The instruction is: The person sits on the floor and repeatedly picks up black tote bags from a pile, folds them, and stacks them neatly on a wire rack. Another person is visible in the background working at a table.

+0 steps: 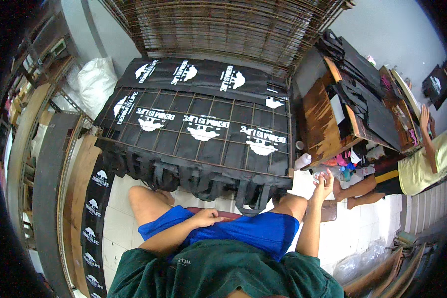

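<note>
My left hand rests on my blue shorts, its fingers loosely curled with nothing visible in them. Raised beside my right knee, my right hand has its fingers bent and apart, and I see nothing held in it. In front of my knees, black fabric bags with white prints lie flat in rows under a rusty wire grid. Black bag handles hang over the near edge. Neither hand touches the bags. A pale bottle stands just beyond my right hand.
A tall wire rack leans at the back. To the right is a wooden bench with black bags, where a person in a yellow shirt sits. A printed black strip and shelving line the left. A white sack stands behind.
</note>
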`<state>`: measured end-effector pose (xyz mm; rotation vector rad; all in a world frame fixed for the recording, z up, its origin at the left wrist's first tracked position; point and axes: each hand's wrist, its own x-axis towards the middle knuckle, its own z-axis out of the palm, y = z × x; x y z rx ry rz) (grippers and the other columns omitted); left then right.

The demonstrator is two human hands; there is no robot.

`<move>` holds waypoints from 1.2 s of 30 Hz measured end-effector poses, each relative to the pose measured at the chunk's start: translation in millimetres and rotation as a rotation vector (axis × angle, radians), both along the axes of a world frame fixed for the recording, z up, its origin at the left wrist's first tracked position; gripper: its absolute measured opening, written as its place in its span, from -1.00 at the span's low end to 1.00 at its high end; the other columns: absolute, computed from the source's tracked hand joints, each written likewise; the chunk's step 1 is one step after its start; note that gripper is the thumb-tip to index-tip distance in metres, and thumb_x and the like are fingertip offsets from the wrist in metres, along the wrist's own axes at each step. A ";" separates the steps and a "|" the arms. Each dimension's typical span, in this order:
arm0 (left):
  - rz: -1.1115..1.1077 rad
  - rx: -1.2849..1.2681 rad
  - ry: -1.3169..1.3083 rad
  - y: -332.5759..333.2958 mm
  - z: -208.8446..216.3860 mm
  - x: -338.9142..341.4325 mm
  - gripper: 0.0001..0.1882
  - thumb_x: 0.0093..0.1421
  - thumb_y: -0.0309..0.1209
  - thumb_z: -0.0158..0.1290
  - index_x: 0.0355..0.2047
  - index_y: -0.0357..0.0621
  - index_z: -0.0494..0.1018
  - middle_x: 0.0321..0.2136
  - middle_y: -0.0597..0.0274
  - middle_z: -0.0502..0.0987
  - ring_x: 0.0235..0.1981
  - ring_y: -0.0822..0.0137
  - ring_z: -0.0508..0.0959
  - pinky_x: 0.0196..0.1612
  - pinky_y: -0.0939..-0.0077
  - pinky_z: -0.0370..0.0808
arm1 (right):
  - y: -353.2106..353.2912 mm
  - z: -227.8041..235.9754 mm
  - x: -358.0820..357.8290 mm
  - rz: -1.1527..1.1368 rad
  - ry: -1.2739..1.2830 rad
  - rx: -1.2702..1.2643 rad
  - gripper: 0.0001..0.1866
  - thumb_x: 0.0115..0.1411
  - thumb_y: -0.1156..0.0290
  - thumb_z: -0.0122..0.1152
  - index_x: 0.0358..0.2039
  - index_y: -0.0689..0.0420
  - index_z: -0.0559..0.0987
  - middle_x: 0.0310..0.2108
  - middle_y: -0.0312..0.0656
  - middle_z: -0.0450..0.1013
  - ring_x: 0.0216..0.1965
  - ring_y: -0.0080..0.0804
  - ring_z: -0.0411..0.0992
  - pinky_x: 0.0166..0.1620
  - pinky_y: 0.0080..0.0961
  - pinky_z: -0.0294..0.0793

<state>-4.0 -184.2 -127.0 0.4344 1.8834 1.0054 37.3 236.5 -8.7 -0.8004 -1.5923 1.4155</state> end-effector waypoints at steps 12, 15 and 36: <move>0.058 -0.021 -0.025 -2.1 -6.9 8.5 -0.57 0.09 -0.04 0.10 -0.41 -0.22 0.39 -0.66 0.24 0.46 -0.63 0.49 0.42 -0.58 0.58 0.31 | 103.8 124.7 -3.9 -0.058 0.342 0.002 -0.57 0.13 0.34 0.15 0.03 0.07 0.36 -0.12 -0.22 0.36 -0.30 -0.55 0.40 -0.34 -0.64 0.39; 0.070 -0.019 -0.043 1.5 11.2 10.4 -0.60 0.10 -0.09 0.11 -0.43 -0.22 0.39 -0.67 0.26 0.46 -0.63 0.50 0.42 -0.57 0.59 0.31 | 158.3 151.0 -14.2 -0.018 0.485 -0.143 -0.51 0.19 0.19 0.05 0.09 0.08 0.27 0.02 -0.10 0.29 -0.10 -0.30 0.41 -0.20 -0.39 0.46; -0.029 -0.195 0.160 17.2 19.5 15.6 -0.55 0.05 0.00 0.11 -0.39 -0.20 0.44 -0.52 0.10 0.54 -0.46 0.30 0.53 -0.36 0.42 0.44 | 265.2 215.2 -151.1 -0.135 0.360 -0.299 -0.56 -0.12 0.61 0.08 -0.13 0.35 0.38 -0.22 -0.03 0.40 -0.28 -0.11 0.43 -0.14 -0.18 0.43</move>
